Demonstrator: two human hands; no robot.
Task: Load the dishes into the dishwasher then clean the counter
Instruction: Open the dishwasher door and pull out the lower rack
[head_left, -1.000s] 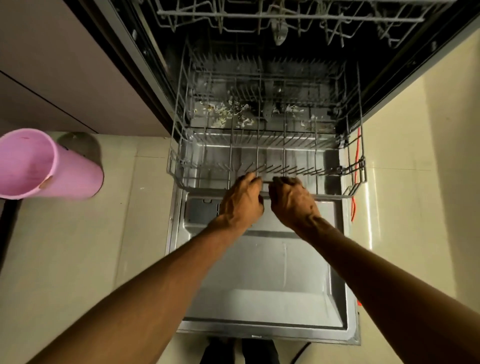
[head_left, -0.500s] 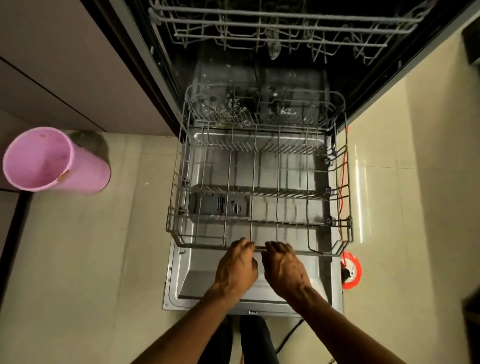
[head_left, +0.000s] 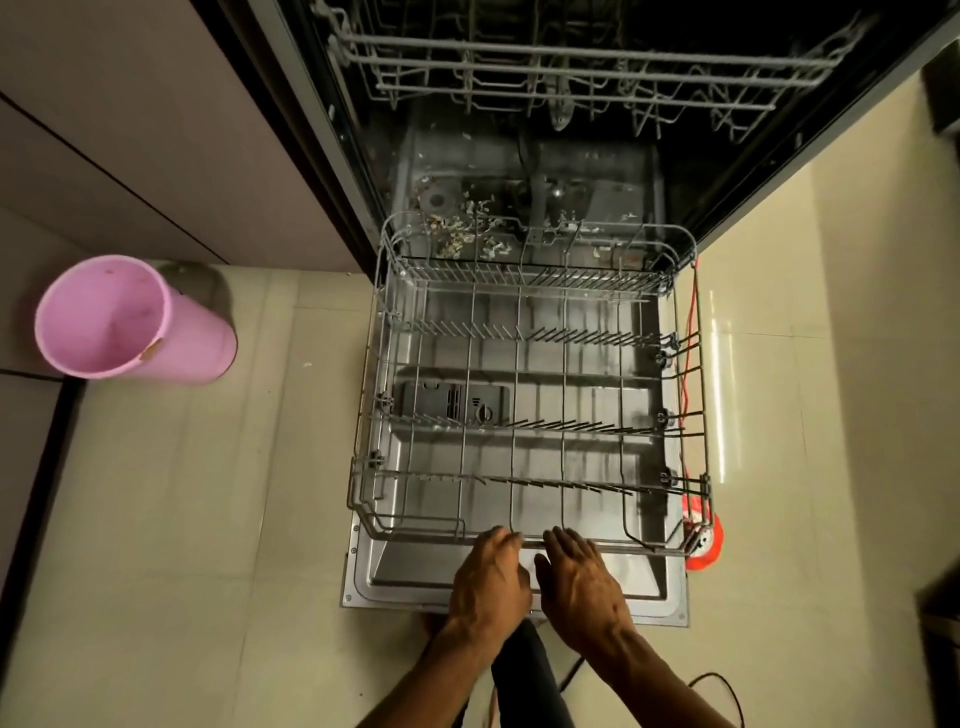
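Observation:
The dishwasher stands open, its door (head_left: 405, 577) folded flat to the floor. The empty grey wire lower rack (head_left: 363, 415) is drawn out over the door. My left hand (head_left: 491, 577) and my right hand (head_left: 579, 584) sit side by side at the middle of the rack's front rail, fingertips hooked on the wire. The upper rack (head_left: 571, 67) stays inside the dark tub and looks empty. No dishes are in view.
Food scraps (head_left: 467, 236) litter the tub floor behind the rack. A pink bin (head_left: 119, 317) stands on the tiles to the left, by the cabinet. A red round object (head_left: 704, 540) with an orange cord (head_left: 691, 332) lies right of the door. A black cable (head_left: 717, 680) trails near my feet.
Both hands have pulled the lower rack out of the tub toward me, until it rests fully over the open door. My view has backed away with it.

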